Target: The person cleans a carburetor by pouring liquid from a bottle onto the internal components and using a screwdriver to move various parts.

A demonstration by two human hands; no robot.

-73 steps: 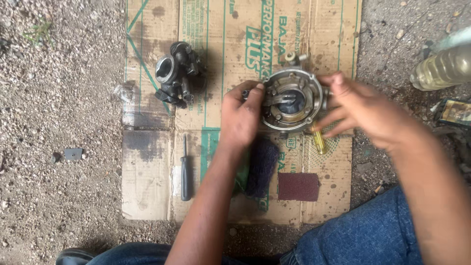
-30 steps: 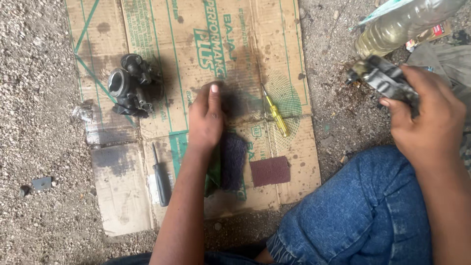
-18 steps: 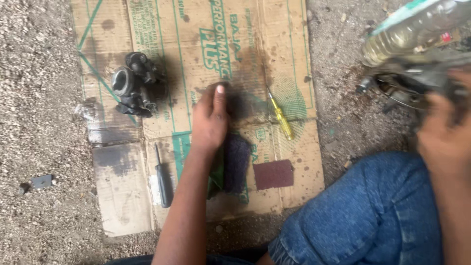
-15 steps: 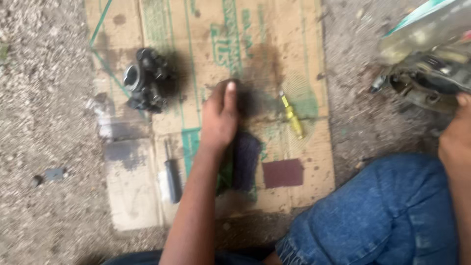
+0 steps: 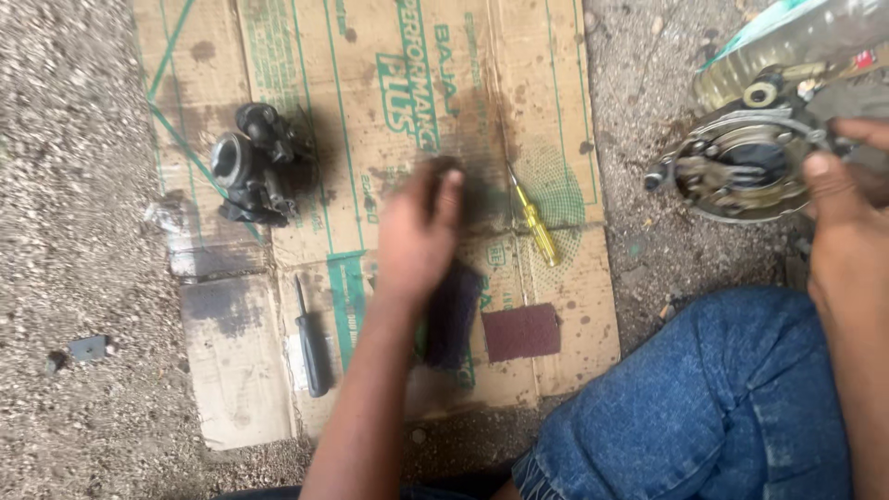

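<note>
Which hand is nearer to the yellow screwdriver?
Left. The left hand hovers over the cardboard just beside the yellow screwdriver; the right hand is off to the far side, holding the round metal part above the gravel.

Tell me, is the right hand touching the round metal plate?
Touching. The head view shows the right hand with its thumb pressed on the rim of the round metal plate, held above the gravel.

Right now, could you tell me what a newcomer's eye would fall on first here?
The round metal plate at upper right, held off the cardboard over gravel by the right hand. Next the left hand, blurred, mid-cardboard, above a dark cloth. Then the black carburetor at left and the yellow screwdriver in the middle.
</note>
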